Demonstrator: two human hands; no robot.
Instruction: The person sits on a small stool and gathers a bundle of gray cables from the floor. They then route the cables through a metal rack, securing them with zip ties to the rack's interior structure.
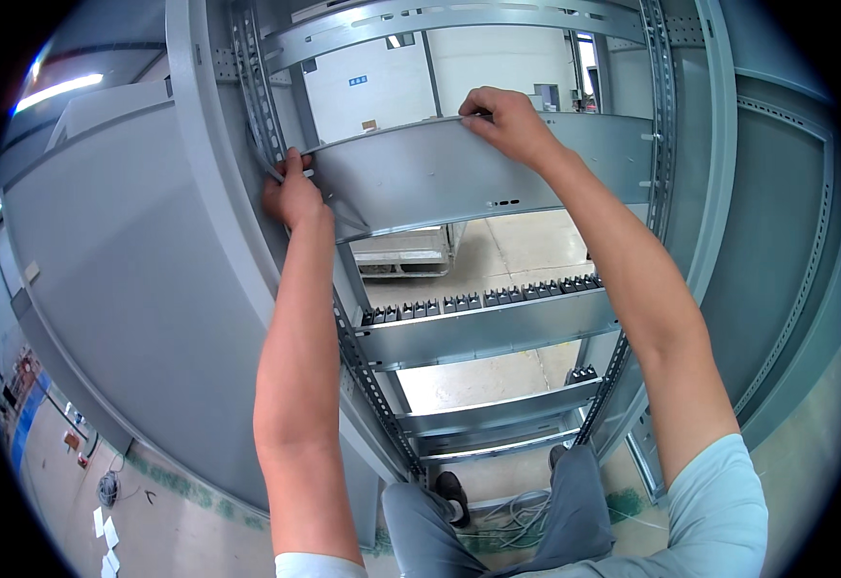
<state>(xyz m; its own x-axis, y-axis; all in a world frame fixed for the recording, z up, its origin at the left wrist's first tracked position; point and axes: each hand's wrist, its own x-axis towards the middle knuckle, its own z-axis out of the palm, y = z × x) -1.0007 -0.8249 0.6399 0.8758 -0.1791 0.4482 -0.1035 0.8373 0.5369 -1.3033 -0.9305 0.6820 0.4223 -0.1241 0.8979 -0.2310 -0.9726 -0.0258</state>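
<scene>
A wide sheet-metal panel (411, 178) spans the cabinet frame between two perforated upright rails, its left end sitting a little lower than its right. My right hand (509, 125) is closed over the panel's top edge, right of its middle, with the fingers curled behind it. At the panel's left end my left hand (297, 193) is closed beside the left perforated rail (259, 87). A thin grey strip shows next to its fingers; what they hold is hidden. The right perforated rail (659, 125) stands at the panel's other end.
Below runs a crossbar (488, 332) topped with a row of black clips. A lower crossbar (507, 409) follows. Cables (522, 520) lie on the floor by my feet. Large grey side panels (141, 289) flank the frame. A pallet-like metal base (403, 252) stands behind.
</scene>
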